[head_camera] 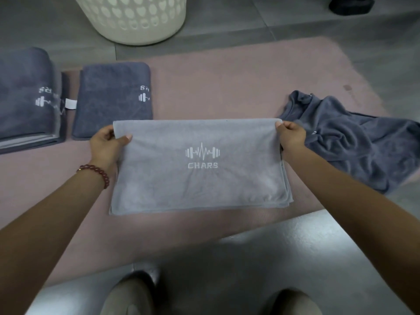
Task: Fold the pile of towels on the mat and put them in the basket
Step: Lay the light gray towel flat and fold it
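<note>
Both far corners of the half-folded towel [200, 178] are pinched by left hand [106, 144] and right hand [292, 137]; another fold toward 9 o'clock seems needed.

Top centre, behind mat [227, 83]: basket [129, 19]. Left: folded stack [25, 94], folded towel [111, 96] beside it. Centre, on mat: flat towel [200, 183]. Right: crumpled towel [354, 144].
</note>
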Demonstrator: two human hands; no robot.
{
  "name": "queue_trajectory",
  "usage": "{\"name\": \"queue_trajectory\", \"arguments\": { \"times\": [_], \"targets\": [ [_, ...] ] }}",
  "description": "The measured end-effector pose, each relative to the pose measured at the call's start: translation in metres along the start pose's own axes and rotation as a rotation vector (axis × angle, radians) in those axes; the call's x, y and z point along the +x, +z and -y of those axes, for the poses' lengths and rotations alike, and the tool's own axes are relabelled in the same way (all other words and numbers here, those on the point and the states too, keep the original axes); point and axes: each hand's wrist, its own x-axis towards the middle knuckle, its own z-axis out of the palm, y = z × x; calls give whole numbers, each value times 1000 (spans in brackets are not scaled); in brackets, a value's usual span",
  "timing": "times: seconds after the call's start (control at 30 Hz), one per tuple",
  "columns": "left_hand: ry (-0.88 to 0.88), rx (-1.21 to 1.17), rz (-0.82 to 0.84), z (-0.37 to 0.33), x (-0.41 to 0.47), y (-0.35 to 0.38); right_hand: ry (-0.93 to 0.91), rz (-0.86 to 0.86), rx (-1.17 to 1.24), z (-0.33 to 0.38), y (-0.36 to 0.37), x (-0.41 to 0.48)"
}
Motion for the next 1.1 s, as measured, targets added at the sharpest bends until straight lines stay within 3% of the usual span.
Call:
{"name": "queue_trajectory", "arguments": {
  "times": [0.13,0.27,0.37,0.53,0.6,0.77,1.1],
  "targets": [
    [61,202,-34,11,5,2,-63,16,-99,4,1,-1],
    [234,557,-79,35,6,-11,-425,-28,-335,-12,-13,-35],
    [263,666,3,35,-7,-19,-517,77,-423,-45,-35,-66],
    [72,596,206,15,-12,-25,-392,147,-495,-76,-68,-99],
    [29,613,216,14,-17,-26,-328,167,-502,-76,-77,-106],
    [49,679,85,25,-60,-30,-211,162,-512,-76,-83,-115],
    [222,688,57,34,-106,-45,-277,126,-583,-76,-83,-124]
  ]
}}
